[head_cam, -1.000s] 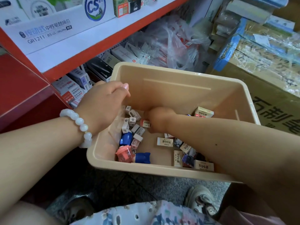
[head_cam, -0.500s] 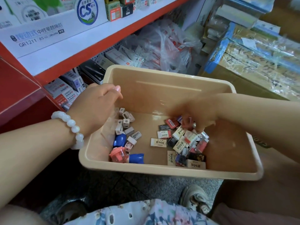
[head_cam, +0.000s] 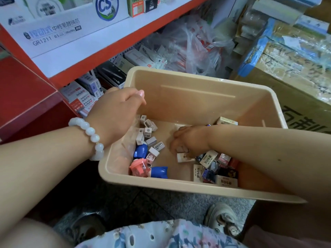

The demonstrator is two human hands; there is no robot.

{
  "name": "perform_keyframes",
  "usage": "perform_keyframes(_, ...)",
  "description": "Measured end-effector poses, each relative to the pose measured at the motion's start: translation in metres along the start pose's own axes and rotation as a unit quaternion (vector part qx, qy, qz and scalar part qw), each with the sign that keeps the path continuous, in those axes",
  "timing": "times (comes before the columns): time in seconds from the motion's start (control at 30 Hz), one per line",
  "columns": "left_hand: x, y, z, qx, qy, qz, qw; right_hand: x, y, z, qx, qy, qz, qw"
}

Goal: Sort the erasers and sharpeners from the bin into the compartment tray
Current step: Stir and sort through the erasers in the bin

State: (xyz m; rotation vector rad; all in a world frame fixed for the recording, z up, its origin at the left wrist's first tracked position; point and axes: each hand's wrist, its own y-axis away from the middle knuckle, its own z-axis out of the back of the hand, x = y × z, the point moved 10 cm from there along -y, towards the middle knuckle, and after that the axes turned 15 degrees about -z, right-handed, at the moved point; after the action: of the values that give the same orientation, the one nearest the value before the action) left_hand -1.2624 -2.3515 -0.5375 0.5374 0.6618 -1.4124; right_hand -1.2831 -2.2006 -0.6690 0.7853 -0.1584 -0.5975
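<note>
A beige plastic bin sits tilted in front of me. Small white and grey sharpeners lie along its left side, with two blue sharpeners and a pink one below them. Boxed erasers are heaped at the lower right, and one more eraser lies near the back. My left hand grips the bin's left rim. My right hand reaches down in the middle of the bin with its fingertips on a white eraser; a grip is hidden. No compartment tray is in view.
A red and white shelf with pen refill boxes stands behind the bin on the left. Plastic bags of stock and taped cardboard cartons crowd the back and right. My shoes rest on grey floor below the bin.
My right hand swung from the bin's middle to the eraser heap at the right and has come back to the middle. The left hand has kept its hold on the rim.
</note>
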Motion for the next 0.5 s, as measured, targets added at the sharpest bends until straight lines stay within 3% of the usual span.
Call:
perform_keyframes(0.13, 0.001, -0.001, 0.0, 0.001, 0.001, -0.004, 1.0, 0.007, 0.004, -0.015, 0.046, 0.062, 0.033, 0.996)
perform_keyframes(0.33, 0.002, -0.001, -0.001, 0.0, 0.001, -0.003, 1.0, -0.001, 0.008, 0.012, 0.023, -0.164, -0.042, 0.985)
perform_keyframes(0.5, 0.001, 0.0, 0.001, -0.009, 0.008, 0.002, 1.0, 0.041, -0.004, -0.023, 0.172, -0.26, -0.061, 0.948)
